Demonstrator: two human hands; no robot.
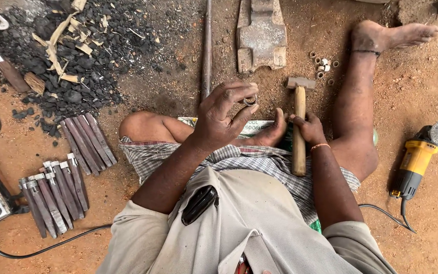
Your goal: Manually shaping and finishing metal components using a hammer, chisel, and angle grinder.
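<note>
STEP: ring positioning | left hand (222, 119) pinches metal ring (250, 100) | right hand (307, 128) grips hammer (299, 122) — NEXT: likely needs ring seated steady on anvil (261, 35) beyond the hands.

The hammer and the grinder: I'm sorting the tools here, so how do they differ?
The hammer has a wooden handle and a grey metal head; the grinder is yellow and black with a cord. The right hand grips the hammer; the grinder lies untouched on the dirt. Both lie on the person's right.

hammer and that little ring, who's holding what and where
Right hand grips the hammer at mid-handle. Left hand pinches the small metal ring by its rim between the fingertips.
</note>
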